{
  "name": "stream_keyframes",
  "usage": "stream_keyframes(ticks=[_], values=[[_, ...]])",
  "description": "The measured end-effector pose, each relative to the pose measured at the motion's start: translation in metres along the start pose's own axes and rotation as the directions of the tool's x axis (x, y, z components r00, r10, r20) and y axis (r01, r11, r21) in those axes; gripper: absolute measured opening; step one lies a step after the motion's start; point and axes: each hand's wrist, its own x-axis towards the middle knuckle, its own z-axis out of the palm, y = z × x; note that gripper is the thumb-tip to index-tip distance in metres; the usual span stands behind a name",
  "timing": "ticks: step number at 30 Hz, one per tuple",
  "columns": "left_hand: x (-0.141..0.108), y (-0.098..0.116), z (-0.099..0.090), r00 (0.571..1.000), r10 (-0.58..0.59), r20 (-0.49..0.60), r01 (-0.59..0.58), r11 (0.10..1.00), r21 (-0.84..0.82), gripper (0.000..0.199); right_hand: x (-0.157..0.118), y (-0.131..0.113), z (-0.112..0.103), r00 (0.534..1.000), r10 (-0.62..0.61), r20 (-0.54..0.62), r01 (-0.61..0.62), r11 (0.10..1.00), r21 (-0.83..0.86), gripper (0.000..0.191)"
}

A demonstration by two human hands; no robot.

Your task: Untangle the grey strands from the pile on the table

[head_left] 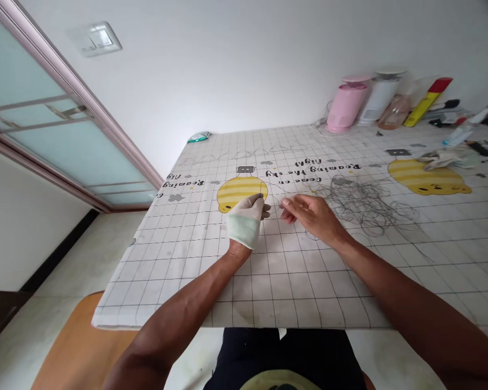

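My left hand (250, 211) wears a pale glove with a mint-green cuff. Its thumb and forefinger are pinched together on a thin dark wire (261, 187), whose end sticks up above the fingertips. A short gap to the right, my bare right hand (305, 210) has its thumb pressed toward curled fingers. A faint strand loops near its fingertips, but whether it is gripped there cannot be made out. Beside and behind the right hand a loose tangle of thin dark wire (360, 203) lies spread on the checked tablecloth (244, 281).
Along the wall at the back right stand a pink cylindrical device (347, 105), a white one (380, 97), a pinkish bottle (395, 111) and a yellow-and-red box (427, 103). A crumpled glove (451, 157) lies right. A green-white packet (199, 137) is at the far left corner.
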Motion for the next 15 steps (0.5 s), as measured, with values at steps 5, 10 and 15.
stream_keyframes(ticks=[5,10,15], values=[[0.002,-0.007,0.003,0.997,-0.017,0.075,0.014,0.999,0.042,0.024,0.0,0.004,0.016,1.0,0.001,-0.029,0.002,0.995,0.097,0.036],[0.003,-0.008,0.003,0.978,-0.056,0.201,0.05,0.998,0.039,0.009,0.004,0.008,0.009,0.988,-0.031,-0.15,0.039,0.998,0.049,0.032],[0.008,-0.009,0.001,0.936,-0.098,0.339,0.13,0.989,-0.072,0.028,0.005,0.013,0.009,0.986,-0.017,-0.165,0.027,0.998,0.06,0.034]])
